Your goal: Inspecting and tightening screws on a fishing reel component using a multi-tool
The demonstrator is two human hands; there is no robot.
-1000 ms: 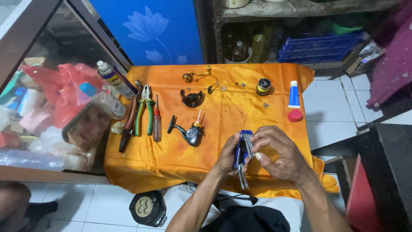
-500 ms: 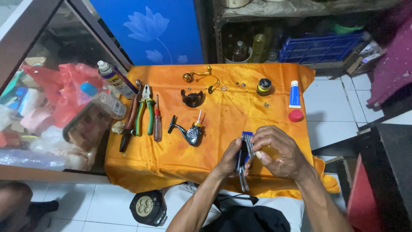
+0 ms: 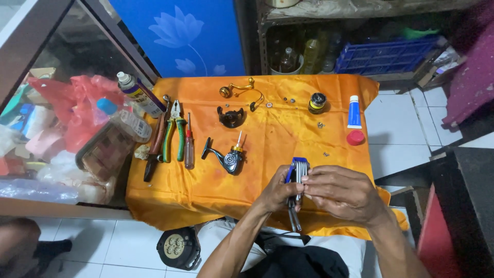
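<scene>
You hold a folding hex-key set (image 3: 297, 177) in both hands, low over the near edge of the orange cloth (image 3: 267, 190). Your left hand (image 3: 275, 191) cups it from below and behind, fingers curled narrow round the handle, so the tool stays steady. Your right hand (image 3: 342, 193) comes over from the other side, its fingertips (image 3: 307, 180) pinched on the keys near the blue end, the grip you need to pick one key out of the stack. A couple of keys hang out below your hands, pointing toward you.

The cloth serves as a work mat: small parts show up against it and cannot roll far. The reel body (image 3: 226, 157) lies just ahead of your left hand, shaft up, within easy reach. Farther back rest the rotor (image 3: 230, 117), the handle (image 3: 239, 88) and the spool (image 3: 317, 102), with tiny screws (image 3: 325, 153) scattered apart between them, each piece lying on its own.

The pliers (image 3: 174, 131) and screwdriver (image 3: 189, 141) line up along the left edge, beside a spray can (image 3: 139, 93) and a bottle (image 3: 123, 119). A grease tube (image 3: 353, 112) and its red cap (image 3: 355, 137) sit at the right.
</scene>
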